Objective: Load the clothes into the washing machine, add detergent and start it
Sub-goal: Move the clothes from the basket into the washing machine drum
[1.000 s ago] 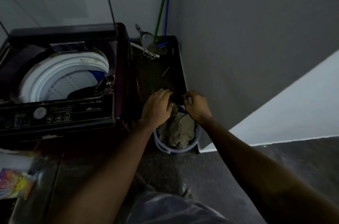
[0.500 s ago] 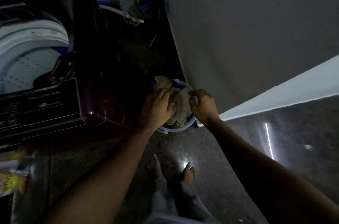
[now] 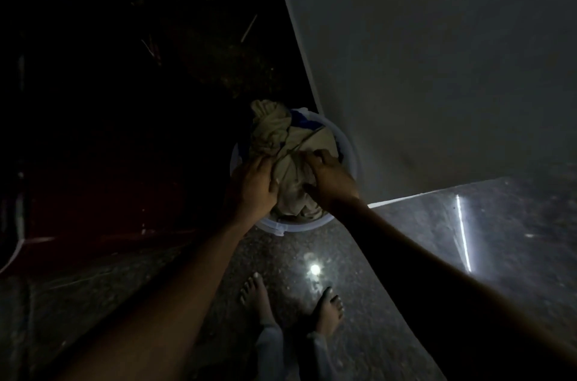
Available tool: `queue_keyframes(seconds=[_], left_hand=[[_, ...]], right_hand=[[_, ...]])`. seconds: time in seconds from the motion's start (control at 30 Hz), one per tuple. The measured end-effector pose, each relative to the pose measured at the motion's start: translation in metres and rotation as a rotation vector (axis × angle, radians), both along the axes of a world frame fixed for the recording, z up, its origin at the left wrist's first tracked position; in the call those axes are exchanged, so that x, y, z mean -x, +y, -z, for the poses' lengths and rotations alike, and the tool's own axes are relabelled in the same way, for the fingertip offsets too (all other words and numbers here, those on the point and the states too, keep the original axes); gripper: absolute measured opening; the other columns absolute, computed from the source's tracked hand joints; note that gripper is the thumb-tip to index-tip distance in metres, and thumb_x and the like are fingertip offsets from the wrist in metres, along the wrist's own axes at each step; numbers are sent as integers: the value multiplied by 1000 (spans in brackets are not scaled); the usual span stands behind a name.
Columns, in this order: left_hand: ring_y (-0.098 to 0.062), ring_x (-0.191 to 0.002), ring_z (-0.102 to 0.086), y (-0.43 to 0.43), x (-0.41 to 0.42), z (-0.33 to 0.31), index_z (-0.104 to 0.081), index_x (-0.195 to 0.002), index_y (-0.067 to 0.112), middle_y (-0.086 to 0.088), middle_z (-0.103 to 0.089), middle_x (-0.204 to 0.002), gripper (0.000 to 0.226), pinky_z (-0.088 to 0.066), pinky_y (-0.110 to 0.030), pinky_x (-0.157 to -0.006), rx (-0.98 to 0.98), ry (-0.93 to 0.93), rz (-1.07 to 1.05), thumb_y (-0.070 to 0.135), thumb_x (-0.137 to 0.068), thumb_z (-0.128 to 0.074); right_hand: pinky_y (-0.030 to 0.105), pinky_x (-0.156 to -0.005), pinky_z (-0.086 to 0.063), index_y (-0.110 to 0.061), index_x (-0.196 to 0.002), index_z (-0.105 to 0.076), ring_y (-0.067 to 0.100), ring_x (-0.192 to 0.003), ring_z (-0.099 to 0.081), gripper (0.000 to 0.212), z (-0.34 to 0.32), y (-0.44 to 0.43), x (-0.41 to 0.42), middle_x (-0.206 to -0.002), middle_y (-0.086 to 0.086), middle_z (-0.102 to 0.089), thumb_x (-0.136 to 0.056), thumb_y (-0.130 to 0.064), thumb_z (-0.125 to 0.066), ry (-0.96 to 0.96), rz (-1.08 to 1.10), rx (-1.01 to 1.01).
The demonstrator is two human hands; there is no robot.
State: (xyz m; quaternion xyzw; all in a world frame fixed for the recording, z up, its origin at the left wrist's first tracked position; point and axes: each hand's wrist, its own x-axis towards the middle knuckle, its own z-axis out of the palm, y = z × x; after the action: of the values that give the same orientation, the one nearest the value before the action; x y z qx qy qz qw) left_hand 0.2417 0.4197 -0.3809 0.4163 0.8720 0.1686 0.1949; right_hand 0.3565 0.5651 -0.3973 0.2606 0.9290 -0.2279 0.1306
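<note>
The wall (image 3: 437, 52) fills the right of the view; the dark red side of the washing machine (image 3: 103, 193) fills the left, its opening out of frame. Between them, on the floor (image 3: 390, 255) and just beside the wall, stands a pale bucket (image 3: 349, 143) heaped with beige clothes (image 3: 281, 143). The left hand (image 3: 254, 185) grasps the near left of the heap, fingers closed into the cloth. The right hand (image 3: 327, 180) grasps the near right side in the same way. Recommended procedure: gather the full bundle between both hands, lift straight up to clear the rim, and check that no trailing sleeve catches before carrying it left to the machine.
</note>
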Motion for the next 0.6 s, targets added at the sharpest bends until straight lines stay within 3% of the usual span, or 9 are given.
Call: queue_keyframes(seconds=[0.07,0.13,0.23,0.33,0.4,0.5,0.6], left_hand=[[-34,-124,-51,-2,2,16,-55,-132,4,-15,-58,-131,44,-41,-44,-103,-25,-13,-5,16,-90,-60],[-36,-121,-53,-6,3,29,-57,-130,2,-17,-59,-129,44,-43,-45,-102,-48,-28,-16,14,-89,-63],[-36,-119,-54,-12,3,38,-58,-127,1,-17,-60,-126,41,-44,-45,-100,-53,-57,-30,14,-88,-63],[-34,-118,-55,-18,-1,36,-58,-127,5,-15,-60,-126,41,-45,-40,-99,-60,-72,-51,15,-88,-64],[-34,-118,-54,-19,-3,31,-58,-127,5,-15,-60,-126,44,-45,-40,-98,-75,-101,-69,15,-86,-67],[-34,-123,-52,-16,-8,20,-57,-129,4,-15,-58,-129,56,-44,-42,-99,-76,-181,-110,22,-80,-76],[-31,-130,-47,-11,-15,8,-52,-135,5,-14,-54,-137,78,-41,-43,-103,-52,-270,-144,32,-70,-85]], right_hand=[[48,-99,-42,-34,-151,-18,38,-130,-34,79,21,2,12,-152,12,-22,-86,-27,-61,-85,-62,-51],[50,-100,-40,-36,-149,-21,40,-132,-30,67,37,4,22,-154,11,-18,-92,-30,-54,-145,-85,-80],[49,-100,-38,-26,-143,-36,38,-131,-33,45,50,8,29,-151,10,-26,-98,-31,-42,-166,-84,-119],[42,-100,-40,-20,-139,-45,33,-127,-42,40,52,6,26,-145,8,-42,-102,-30,-36,-73,16,-93],[37,-89,-46,-17,-132,-53,32,-117,-52,37,46,3,22,-131,10,-56,-98,-29,-43,30,152,-17],[31,-66,-44,-19,-99,-63,29,-92,-62,17,22,-5,13,-93,2,-64,-84,-15,-56,242,384,246],[41,-74,-52,-23,-80,-60,20,-84,-63,20,-6,-19,4,-82,-5,-65,-84,-4,-57,394,512,450]])
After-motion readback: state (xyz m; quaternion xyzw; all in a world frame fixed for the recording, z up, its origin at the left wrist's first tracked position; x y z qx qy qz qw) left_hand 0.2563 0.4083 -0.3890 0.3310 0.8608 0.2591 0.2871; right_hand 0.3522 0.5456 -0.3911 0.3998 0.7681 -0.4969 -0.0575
